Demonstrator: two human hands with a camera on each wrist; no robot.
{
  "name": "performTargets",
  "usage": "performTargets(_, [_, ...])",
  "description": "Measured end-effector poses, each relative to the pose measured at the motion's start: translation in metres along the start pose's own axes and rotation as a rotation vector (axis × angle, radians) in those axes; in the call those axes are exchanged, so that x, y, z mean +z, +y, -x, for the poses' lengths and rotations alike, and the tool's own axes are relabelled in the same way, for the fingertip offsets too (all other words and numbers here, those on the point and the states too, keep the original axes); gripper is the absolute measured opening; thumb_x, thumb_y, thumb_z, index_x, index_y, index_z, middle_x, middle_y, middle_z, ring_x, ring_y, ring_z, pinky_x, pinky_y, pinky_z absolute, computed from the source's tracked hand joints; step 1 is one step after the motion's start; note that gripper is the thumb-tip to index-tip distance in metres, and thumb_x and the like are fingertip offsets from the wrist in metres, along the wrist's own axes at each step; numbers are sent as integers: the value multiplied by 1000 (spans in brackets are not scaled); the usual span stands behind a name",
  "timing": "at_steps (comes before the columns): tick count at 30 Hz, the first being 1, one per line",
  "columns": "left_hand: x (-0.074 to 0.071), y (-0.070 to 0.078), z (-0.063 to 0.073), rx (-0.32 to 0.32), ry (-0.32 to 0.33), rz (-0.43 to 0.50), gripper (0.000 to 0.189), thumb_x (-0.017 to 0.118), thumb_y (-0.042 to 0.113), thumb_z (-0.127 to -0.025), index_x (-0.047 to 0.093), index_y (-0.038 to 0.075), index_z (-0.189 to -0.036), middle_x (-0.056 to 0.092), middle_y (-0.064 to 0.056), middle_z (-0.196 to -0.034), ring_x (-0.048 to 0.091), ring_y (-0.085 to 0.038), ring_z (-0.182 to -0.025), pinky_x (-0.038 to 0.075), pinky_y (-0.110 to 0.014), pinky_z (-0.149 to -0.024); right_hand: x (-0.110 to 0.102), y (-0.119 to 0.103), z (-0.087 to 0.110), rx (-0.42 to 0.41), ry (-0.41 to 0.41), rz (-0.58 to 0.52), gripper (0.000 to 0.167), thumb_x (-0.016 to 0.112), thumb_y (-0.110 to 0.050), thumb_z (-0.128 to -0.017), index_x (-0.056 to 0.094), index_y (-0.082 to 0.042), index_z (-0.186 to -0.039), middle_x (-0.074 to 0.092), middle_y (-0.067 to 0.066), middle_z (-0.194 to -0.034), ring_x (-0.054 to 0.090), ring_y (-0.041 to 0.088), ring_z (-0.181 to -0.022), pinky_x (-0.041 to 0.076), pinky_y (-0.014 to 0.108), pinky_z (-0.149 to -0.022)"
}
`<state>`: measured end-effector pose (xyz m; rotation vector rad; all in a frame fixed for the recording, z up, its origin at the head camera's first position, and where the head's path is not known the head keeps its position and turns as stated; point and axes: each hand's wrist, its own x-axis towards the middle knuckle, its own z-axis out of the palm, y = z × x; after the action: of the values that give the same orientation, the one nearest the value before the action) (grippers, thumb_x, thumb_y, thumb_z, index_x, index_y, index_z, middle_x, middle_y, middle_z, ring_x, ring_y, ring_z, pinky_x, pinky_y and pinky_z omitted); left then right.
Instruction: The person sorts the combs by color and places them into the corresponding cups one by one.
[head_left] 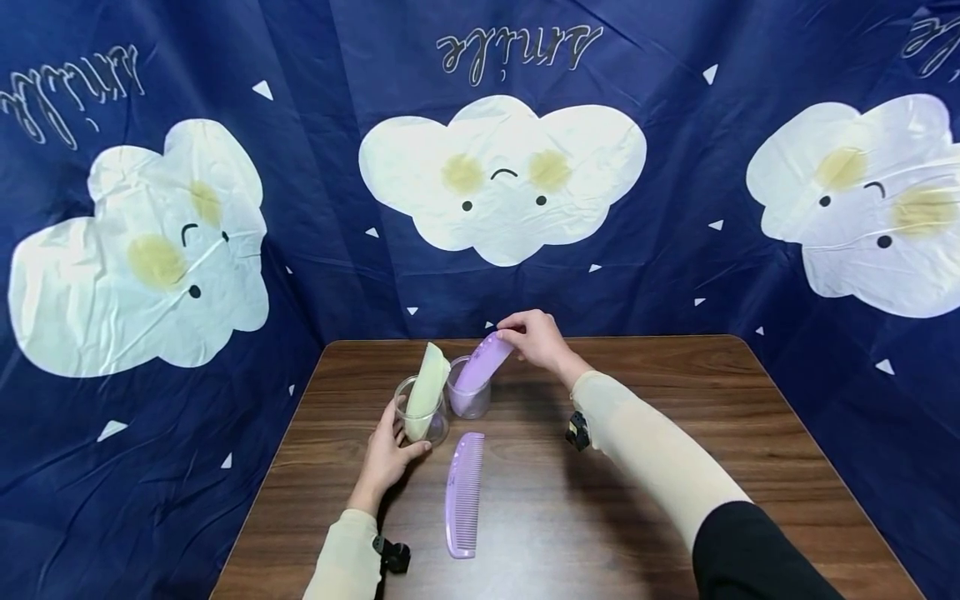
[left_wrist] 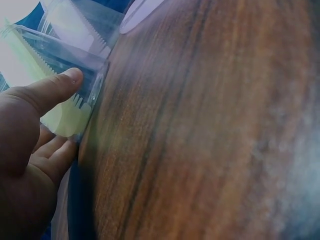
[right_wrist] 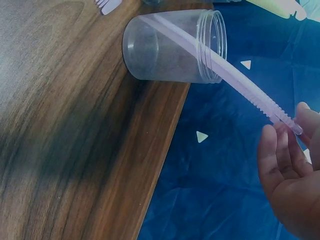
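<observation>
My left hand [head_left: 386, 458] grips a clear plastic jar [head_left: 439, 428], its thumb on the near side and its fingers round the left. A pale green comb [head_left: 426, 390] leans in that jar, its upper part above the rim. Just behind and to the right stands a second clear jar [right_wrist: 142, 47]. My right hand [head_left: 542, 340] pinches the upper end of a purple comb [head_left: 486, 360] between thumb and fingers. This comb slants, its lower part inside the second jar. Another purple comb [head_left: 463, 496] lies flat on the table in front of the jars, teeth facing right.
The brown wood-grain table [head_left: 600, 517] ends just behind the jars. A dark blue cloth [head_left: 315, 208] with white clouds and small triangles hangs behind and at both sides.
</observation>
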<state>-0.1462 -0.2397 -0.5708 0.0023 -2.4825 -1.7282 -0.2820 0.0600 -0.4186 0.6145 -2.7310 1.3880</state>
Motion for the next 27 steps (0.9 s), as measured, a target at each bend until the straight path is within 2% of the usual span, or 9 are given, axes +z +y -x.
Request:
performTargets(3, [1, 0, 0, -2, -2, 6, 102, 86, -6, -76, 30, 10, -158, 37, -25, -160, 40, -44, -145, 41, -47, -120, 1, 1, -1, -34, 25, 83, 19, 73, -24, -97, 80, -11, -109, 78, 8, -103, 72, 26, -77, 61, 25, -61])
performTargets(8, [3, 1, 0, -2, -6, 13, 101, 86, -6, -76, 30, 9, -158, 36, -26, -160, 39, -44, -145, 41, -47, -120, 2, 3, -1, -73, 51, 147, 18, 72, -23, -97, 81, -12, -108, 78, 4, -108, 67, 19, -95, 59, 31, -82])
performTargets(11, [3, 1, 0, 4, -3, 14, 101, 86, -7, -76, 30, 9, -158, 36, -26, -160, 39, -44, -146, 40, -47, -120, 1, 3, 0, -79, 55, 127, 17, 73, -22, -97, 81, -13, -108, 78, 4, -109, 68, 19, -95, 60, 32, -82])
performTargets(19, [2, 2, -1, 6, -9, 10, 101, 86, -5, -77, 29, 9, -159, 32, -25, -163, 38, -44, -146, 41, -47, -120, -4, 3, 6, -93, 57, 53, 20, 75, -22, -95, 80, -12, -111, 78, 4, -109, 69, 15, -87, 59, 24, -74])
performTargets(27, [-1, -1, 1, 7, 0, 22, 101, 87, -6, -75, 30, 8, -158, 37, -29, -158, 38, -46, -146, 41, -48, -120, -6, 4, 14, -95, 42, 30, 27, 79, -19, -91, 78, -8, -115, 78, 7, -107, 73, 19, -93, 63, 31, -82])
